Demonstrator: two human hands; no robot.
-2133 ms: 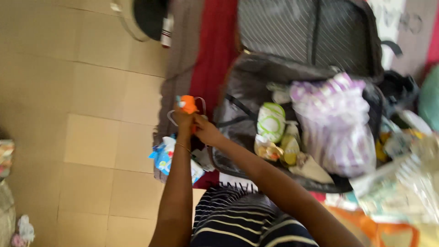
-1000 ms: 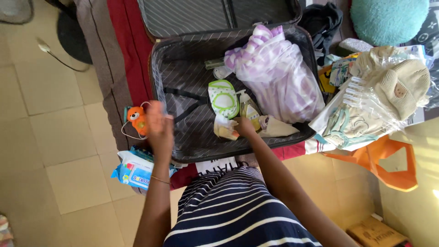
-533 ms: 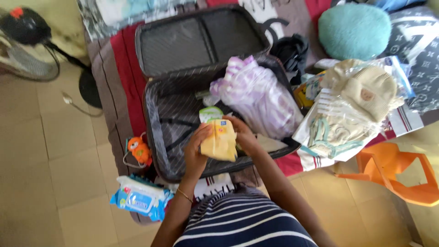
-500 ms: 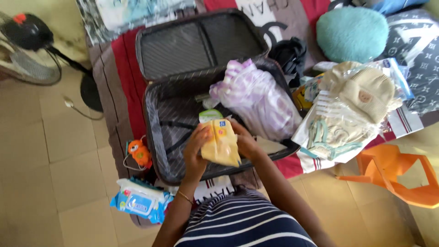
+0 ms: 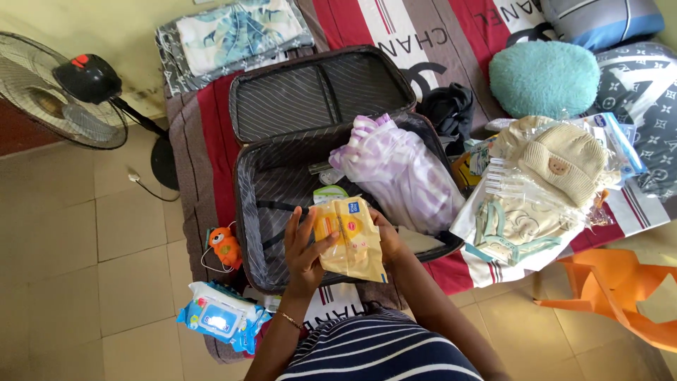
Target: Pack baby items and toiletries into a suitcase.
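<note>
Both hands up over the front edge of the open suitcase (image 5: 248,212), sharing one yellow pack (image 5: 350,238). Left hand (image 5: 305,248) on the pack's left side, fingers spread across its face, thumb behind out of sight. Right hand (image 5: 386,236) on the pack's right edge, mostly hidden behind it, fingers curled around the plastic. Pack held flat toward the camera, slightly tilted, clear of the suitcase lining below. Thin bracelet (image 5: 290,319) at the left wrist.

Inside the suitcase: a purple-and-white bundle (image 5: 402,173) in clear plastic filling the right half, a green-and-white item (image 5: 330,193) just above the pack, partly covered by it. Left half of the case bare, striped lining and black straps showing. Lid (image 5: 317,88) thrown back flat on the bed.

Just left of the suitcase, an orange toy (image 5: 225,245) on the bed edge. Below it, a blue wipes pack (image 5: 220,319) hanging over the edge toward the tiled floor. Right of the suitcase, a clear bag of baby clothes on hangers (image 5: 525,212), a cream knit hat (image 5: 562,161) on top. Teal cushion (image 5: 544,77) further back, black cloth (image 5: 451,109) between it and the suitcase. Standing fan (image 5: 67,92) at far left. Orange chair (image 5: 620,293) at lower right.
</note>
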